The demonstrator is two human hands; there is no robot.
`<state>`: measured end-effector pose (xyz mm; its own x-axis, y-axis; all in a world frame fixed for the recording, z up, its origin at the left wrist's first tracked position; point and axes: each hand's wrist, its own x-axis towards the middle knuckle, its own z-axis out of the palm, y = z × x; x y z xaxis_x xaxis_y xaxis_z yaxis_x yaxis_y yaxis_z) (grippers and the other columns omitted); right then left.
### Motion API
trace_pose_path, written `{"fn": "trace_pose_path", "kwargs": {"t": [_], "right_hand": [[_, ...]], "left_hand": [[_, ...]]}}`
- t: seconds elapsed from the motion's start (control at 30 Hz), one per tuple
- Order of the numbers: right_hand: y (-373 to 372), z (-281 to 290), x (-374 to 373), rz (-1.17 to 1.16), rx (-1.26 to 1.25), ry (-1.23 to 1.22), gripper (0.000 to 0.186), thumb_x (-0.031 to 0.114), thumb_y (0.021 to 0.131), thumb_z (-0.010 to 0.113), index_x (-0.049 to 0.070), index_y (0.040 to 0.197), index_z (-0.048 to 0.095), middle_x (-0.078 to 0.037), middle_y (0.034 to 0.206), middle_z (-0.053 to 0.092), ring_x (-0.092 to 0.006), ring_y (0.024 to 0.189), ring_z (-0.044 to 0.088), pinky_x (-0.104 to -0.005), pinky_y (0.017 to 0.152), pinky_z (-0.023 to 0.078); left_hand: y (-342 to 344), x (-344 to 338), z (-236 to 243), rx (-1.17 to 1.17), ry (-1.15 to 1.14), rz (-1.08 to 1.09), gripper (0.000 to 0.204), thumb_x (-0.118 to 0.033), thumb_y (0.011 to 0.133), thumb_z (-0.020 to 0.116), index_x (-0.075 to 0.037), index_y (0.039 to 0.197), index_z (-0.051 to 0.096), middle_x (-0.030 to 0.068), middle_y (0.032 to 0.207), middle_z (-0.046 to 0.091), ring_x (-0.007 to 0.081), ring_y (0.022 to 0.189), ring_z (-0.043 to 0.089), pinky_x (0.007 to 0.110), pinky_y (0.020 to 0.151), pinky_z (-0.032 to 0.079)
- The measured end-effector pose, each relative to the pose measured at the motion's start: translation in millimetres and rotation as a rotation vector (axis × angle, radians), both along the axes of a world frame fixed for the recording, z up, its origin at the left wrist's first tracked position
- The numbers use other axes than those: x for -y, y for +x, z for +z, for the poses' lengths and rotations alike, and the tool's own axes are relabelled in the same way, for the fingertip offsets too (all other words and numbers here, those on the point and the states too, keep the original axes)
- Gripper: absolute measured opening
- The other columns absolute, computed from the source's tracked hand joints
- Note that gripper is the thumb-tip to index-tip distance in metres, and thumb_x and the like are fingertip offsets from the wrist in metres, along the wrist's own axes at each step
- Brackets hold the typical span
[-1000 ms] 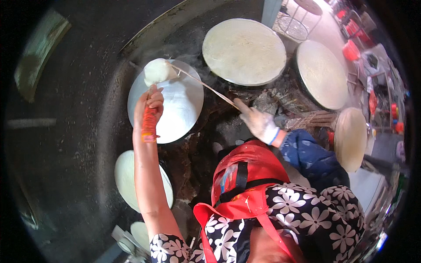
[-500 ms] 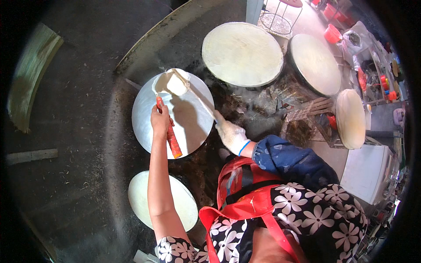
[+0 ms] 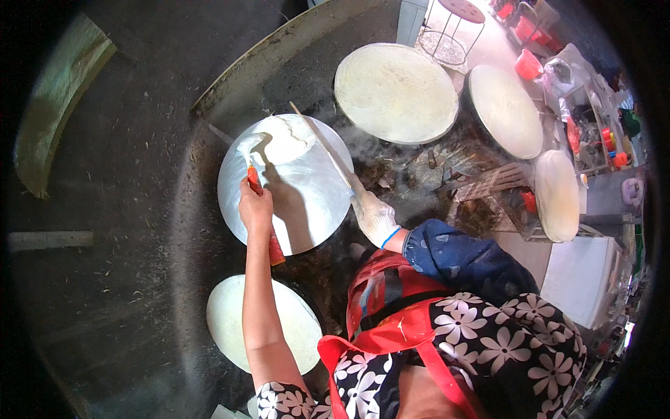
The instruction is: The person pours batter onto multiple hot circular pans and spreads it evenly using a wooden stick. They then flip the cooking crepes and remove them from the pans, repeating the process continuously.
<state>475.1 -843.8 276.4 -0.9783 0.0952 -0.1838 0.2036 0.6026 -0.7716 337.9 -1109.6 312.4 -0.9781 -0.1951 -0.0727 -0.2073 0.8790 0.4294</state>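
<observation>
Left hand (image 3: 256,209) clamped the ladle (image 3: 254,179); gloved right hand (image 3: 375,216) clamped the stick (image 3: 324,149) over the griddle (image 3: 322,209). Batter (image 3: 292,143) there seemed to need light, level strokes.

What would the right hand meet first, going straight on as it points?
Beyond the stick it holds, the right hand would probably meet the griddle at its right edge; depth is unclear.

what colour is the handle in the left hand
Mostly red; the handle shows best in the head view.
</observation>
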Motion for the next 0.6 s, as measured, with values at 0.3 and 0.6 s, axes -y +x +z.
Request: {"fn": "trace_pose_path", "kwargs": {"t": [0.3,0.6], "right_hand": [[-28.9,-3.8,40.9,0.116,-0.156,-0.035,0.039,0.009,0.106,0.050,0.008,0.145,0.048,-0.027,0.105,0.066,-0.0480,0.097,0.070,-0.0537,0.081,0.055],[-52.7,8.6,64.9,0.162,0.022,0.060,0.045,0.006,0.104,0.051,0.007,0.148,0.043,-0.030,0.095,0.069,-0.0530,0.093,0.068,-0.0570,0.080,0.052]], "left_hand": [[1.8,-1.6,-6.8,-0.058,0.019,0.011,0.053,-0.013,0.094,0.066,-0.003,0.144,0.053,0.0327,0.104,0.074,0.0520,0.099,0.072,0.059,0.088,0.055],[41.5,28.9,7.3,0.029,0.109,0.129,0.060,-0.013,0.096,0.067,-0.006,0.153,0.049,0.0329,0.115,0.073,0.0495,0.109,0.072,0.055,0.096,0.056]]}}
